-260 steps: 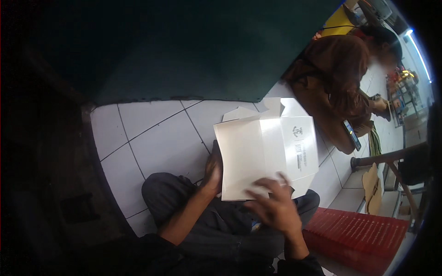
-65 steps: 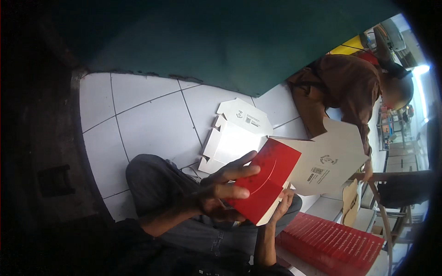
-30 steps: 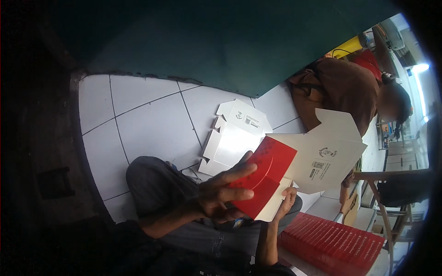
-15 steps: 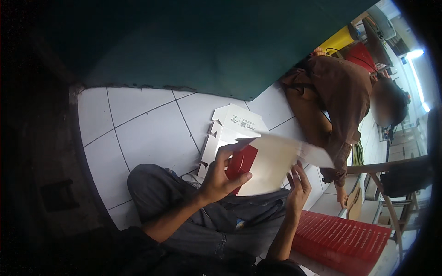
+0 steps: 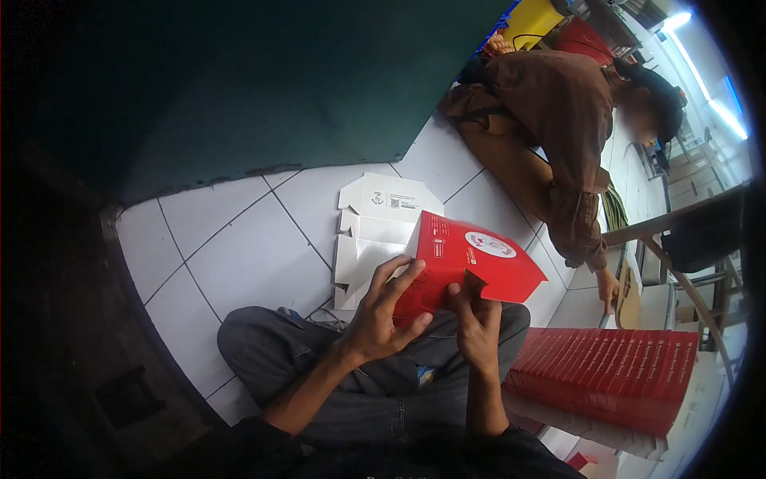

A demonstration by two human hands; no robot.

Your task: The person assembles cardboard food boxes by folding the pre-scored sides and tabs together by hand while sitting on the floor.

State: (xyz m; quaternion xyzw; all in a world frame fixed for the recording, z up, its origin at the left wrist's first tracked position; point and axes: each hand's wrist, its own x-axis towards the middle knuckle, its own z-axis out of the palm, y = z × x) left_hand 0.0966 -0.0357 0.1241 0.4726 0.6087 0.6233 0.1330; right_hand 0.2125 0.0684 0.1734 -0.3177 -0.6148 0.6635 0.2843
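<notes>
Above my lap I hold a partly folded red cardboard box (image 5: 504,275), its printed outer face with a round white emblem turned up. My left hand (image 5: 381,315) grips the left end, thumb below and fingers over the folded edge. On the near side, my right hand (image 5: 477,326) pinches the box's edge beside a cut-out notch, thumb and fingers closed. A flat white carton blank (image 5: 377,209) with notched flaps lies on the floor beyond my knees, partly covered by the box.
A stack of flat red cartons (image 5: 598,375) stands to my right. Past it, a person in a brown shirt (image 5: 550,104) bends down, a hand (image 5: 608,291) at a piece of brown cardboard (image 5: 629,299). A dark green panel (image 5: 263,88) rises over the white floor tiles (image 5: 239,247).
The box has turned over from its pale inside to its red printed outside. My right hand has come inward, closer to my left, and closed on the box's edge.
</notes>
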